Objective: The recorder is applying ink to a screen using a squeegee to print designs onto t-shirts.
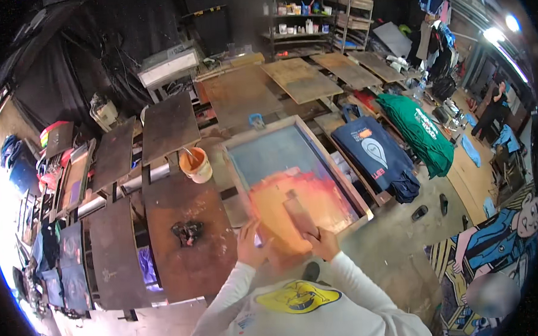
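Observation:
A silk-screen frame (336,175) with a wooden rim lies in front of me, its mesh grey-blue at the far part and smeared with orange and red ink over the near part. My right hand (324,243) is closed around the near end of a brown squeegee (297,212) that rests on the inked mesh. At the near left corner of the frame, my left hand (249,246) is closed on the rim, its fingers partly hidden. A small shiny whitish patch shows beside that hand's fingers.
An orange ink bucket (195,165) stands left of the frame. A dark crumpled rag (188,233) lies on a brown board (162,202). Right of the frame are a navy printed bag (371,148) and green printed fabric (417,131). Another person (494,110) stands far right.

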Demonstrator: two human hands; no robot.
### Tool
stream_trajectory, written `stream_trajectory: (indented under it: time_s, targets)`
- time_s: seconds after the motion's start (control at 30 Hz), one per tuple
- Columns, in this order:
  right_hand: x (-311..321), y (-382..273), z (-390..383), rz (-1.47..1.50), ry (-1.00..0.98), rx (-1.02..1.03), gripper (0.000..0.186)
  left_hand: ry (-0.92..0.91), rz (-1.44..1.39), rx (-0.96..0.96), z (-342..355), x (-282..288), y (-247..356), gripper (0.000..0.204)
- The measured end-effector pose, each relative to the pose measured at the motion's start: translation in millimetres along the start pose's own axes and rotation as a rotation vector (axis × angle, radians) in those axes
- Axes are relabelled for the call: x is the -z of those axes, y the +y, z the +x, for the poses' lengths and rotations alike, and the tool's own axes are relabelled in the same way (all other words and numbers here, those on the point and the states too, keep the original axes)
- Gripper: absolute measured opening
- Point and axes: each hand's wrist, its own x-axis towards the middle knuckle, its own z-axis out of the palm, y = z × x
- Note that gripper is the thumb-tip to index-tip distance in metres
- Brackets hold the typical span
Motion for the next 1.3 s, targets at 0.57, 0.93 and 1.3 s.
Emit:
stream_trajectory:
  time_s: [0.57,0.93,1.3]
  targets:
    - [-91.0,-126.9,-56.8,0.509,0.017,-0.057,0.024,0.062,0.015,0.020,-10.4,130.1,-98.3,0.040]
    - [-72.0,-122.3,-28.4,0.371,-0.333,0.077,0.038,0.299,0.232,0.302,-89.7,162.3,-69.5,0.035]
    - [-7.7,-77.0,16.7,0.353,-0.646,0.433,0.047,1.174,0.004,0.647,-217.2,77.5,2.6,0.023]
